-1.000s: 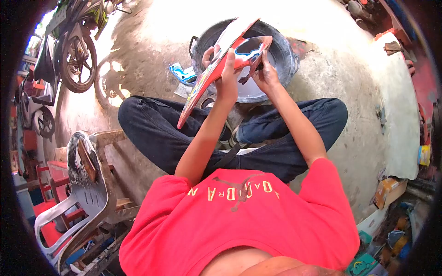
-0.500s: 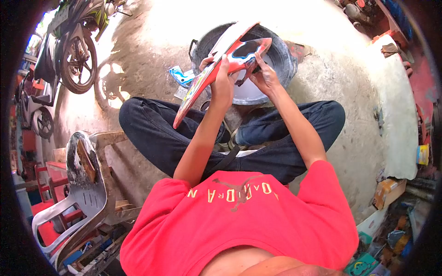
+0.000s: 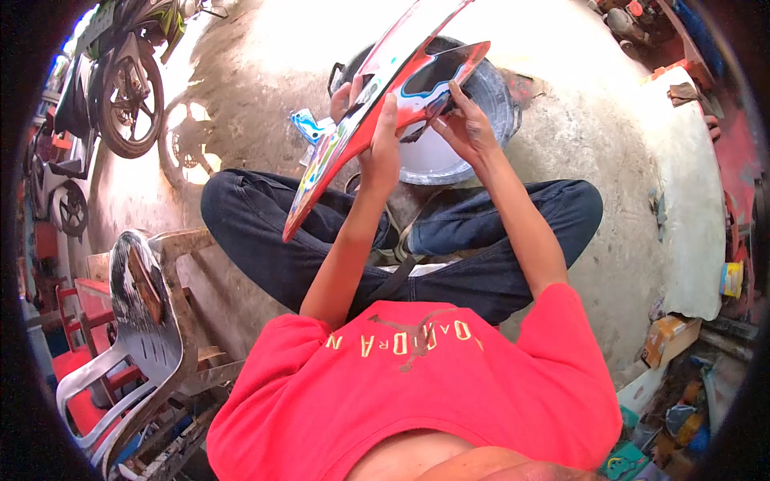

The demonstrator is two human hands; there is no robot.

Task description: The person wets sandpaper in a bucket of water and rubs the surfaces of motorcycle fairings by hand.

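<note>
A long, pointed motorcycle body panel [image 3: 365, 136], red with worn white, blue and black patches, is held tilted above my crossed legs. My left hand [image 3: 379, 144] wraps around its middle, with the thumb on the near face and fingers on the far side. My right hand [image 3: 469, 132] grips the lower edge of its shorter branch, thumb and fingers closed on it. Behind the panel stands a dark round tub [image 3: 507, 120] with cloudy whitish liquid, partly hidden by the panel and my hands.
A small blue and white piece [image 3: 306, 126] lies on the concrete floor left of the tub. Motorcycles [image 3: 128, 96] stand at upper left. A worn plastic chair [image 3: 144, 297] is at my left, a long pale panel [image 3: 691, 208] at the right, and clutter at lower right.
The panel has risen closer to me and shifted, its pointed lower end moving down and left. Both hands keep hold of it.
</note>
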